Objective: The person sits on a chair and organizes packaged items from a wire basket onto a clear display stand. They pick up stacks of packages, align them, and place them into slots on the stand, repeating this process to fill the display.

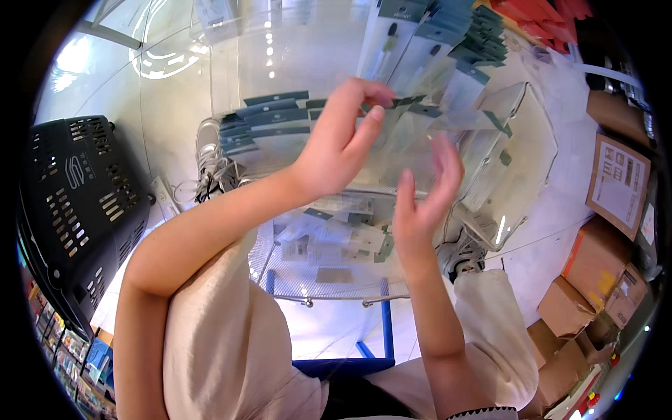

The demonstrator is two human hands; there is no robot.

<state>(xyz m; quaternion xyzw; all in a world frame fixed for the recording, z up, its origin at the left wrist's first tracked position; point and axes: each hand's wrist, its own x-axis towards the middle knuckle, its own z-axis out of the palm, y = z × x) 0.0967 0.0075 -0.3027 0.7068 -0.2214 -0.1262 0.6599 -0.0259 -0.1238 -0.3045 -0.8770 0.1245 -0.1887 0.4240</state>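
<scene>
My left hand (344, 136) is raised over a row of clear plastic packets with dark green header cards (278, 118), its fingers curled near the packets on the right; nothing is plainly held in it. Lower and to the right, my right hand (428, 194) has thumb and fingers apart beside the blurred clear packets (415, 128). More packets and paper slips (336, 239) lie in a wire mesh basket (352, 289) between my knees. Longer packets with green header cards (409, 47) lie in a stack at the top.
A black perforated plastic crate (84, 173) stands at the left. A clear-walled bin with a wire rim (530, 157) is at the right. Cardboard boxes (596, 262) are piled at the far right, with red packets (546, 18) above. My shoes (210, 163) rest on the tiled floor.
</scene>
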